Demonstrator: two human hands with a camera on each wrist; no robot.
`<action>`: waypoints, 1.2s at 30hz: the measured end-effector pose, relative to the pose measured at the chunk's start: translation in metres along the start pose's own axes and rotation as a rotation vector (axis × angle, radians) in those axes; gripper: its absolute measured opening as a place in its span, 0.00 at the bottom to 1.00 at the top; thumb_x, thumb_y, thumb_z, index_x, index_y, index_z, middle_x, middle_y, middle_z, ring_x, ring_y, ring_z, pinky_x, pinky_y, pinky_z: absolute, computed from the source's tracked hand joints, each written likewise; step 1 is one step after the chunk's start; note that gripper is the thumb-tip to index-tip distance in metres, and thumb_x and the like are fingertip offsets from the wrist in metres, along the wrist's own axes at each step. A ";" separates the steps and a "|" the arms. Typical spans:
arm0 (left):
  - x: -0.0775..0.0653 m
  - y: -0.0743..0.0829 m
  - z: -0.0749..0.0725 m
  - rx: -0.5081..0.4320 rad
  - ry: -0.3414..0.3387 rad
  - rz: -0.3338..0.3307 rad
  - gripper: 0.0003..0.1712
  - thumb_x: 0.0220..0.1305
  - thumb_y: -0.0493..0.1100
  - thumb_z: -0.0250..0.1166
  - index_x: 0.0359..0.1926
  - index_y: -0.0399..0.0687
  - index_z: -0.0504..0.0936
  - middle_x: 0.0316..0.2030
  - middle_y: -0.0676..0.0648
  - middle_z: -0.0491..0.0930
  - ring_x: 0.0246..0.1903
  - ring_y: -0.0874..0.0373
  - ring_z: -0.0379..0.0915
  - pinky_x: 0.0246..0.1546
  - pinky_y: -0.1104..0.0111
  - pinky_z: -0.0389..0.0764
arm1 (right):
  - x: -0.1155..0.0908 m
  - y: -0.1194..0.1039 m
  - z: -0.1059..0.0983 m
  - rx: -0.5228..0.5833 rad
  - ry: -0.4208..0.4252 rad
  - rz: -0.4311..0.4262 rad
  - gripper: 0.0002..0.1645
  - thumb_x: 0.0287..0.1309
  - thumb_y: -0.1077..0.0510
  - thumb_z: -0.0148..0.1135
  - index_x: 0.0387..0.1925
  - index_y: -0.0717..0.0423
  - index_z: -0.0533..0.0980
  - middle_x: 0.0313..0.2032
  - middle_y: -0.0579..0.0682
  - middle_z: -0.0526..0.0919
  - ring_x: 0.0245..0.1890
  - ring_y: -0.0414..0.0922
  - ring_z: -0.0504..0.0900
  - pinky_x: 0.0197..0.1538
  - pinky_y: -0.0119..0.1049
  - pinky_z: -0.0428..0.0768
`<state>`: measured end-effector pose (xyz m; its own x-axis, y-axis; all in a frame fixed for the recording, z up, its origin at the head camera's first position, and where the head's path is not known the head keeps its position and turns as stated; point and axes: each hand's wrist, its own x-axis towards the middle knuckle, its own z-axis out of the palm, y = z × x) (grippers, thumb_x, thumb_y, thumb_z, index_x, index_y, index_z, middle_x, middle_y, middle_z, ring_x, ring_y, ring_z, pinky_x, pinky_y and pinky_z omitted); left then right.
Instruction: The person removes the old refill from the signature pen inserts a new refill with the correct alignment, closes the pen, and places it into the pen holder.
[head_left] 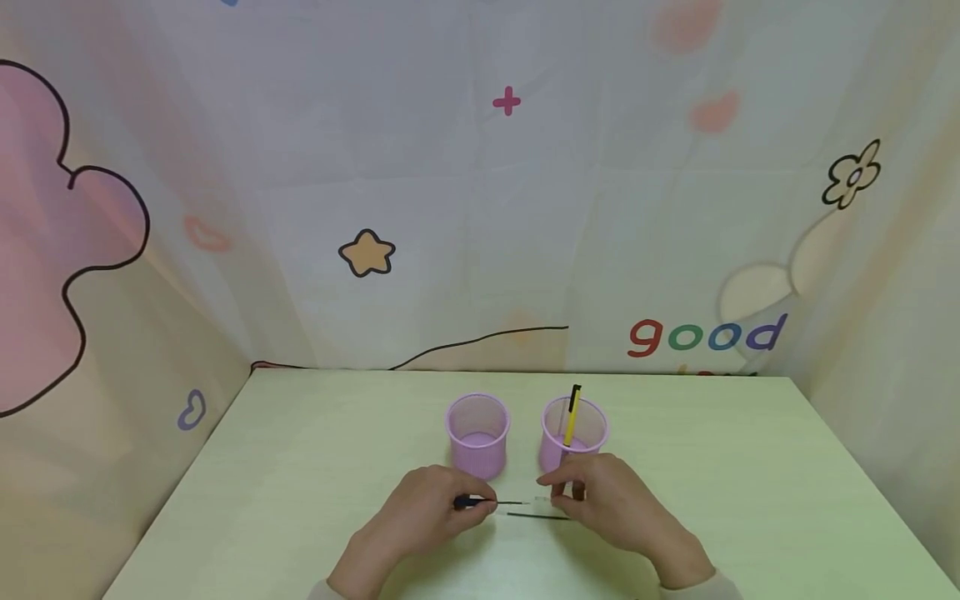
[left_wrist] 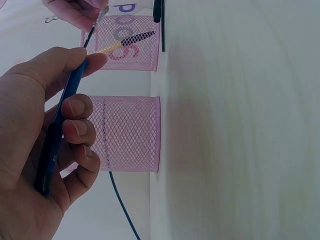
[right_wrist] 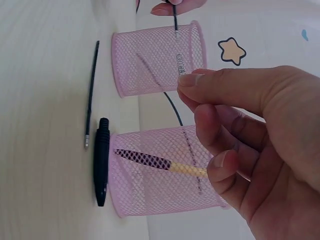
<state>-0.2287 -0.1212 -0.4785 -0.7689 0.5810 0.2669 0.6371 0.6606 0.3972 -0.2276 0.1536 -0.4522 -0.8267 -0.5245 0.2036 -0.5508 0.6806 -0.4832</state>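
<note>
My left hand (head_left: 431,510) grips a dark blue pen barrel (left_wrist: 61,112), from whose end a thin refill (head_left: 513,502) sticks out to the right. Facing it, my right hand (head_left: 617,504) pinches a small metal spring (right_wrist: 180,62) between thumb and forefinger. A short gap separates the spring from the refill's tip. Below them on the table lies a loose black refill (right_wrist: 92,97). Beside that, a black pen piece (right_wrist: 101,165) shows in the right wrist view; the right hand hides it in the head view.
Two pink mesh pen cups stand just beyond the hands, a left cup (head_left: 478,460) and a right cup (head_left: 551,454). A yellow and black pen (head_left: 572,417) leans in the right one. A printed curtain (head_left: 465,208) hangs behind the pale table (head_left: 322,442).
</note>
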 end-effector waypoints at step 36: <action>0.001 0.005 -0.001 -0.026 0.004 0.007 0.06 0.66 0.57 0.63 0.36 0.72 0.86 0.31 0.74 0.80 0.27 0.77 0.70 0.30 0.79 0.72 | 0.001 -0.011 -0.002 0.061 -0.015 -0.016 0.13 0.55 0.61 0.70 0.42 0.44 0.85 0.27 0.30 0.80 0.26 0.26 0.73 0.31 0.25 0.73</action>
<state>-0.2269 -0.1179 -0.4751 -0.7644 0.5837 0.2739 0.6413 0.6439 0.4174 -0.2224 0.1468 -0.4456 -0.8158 -0.5428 0.1995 -0.5555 0.6398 -0.5311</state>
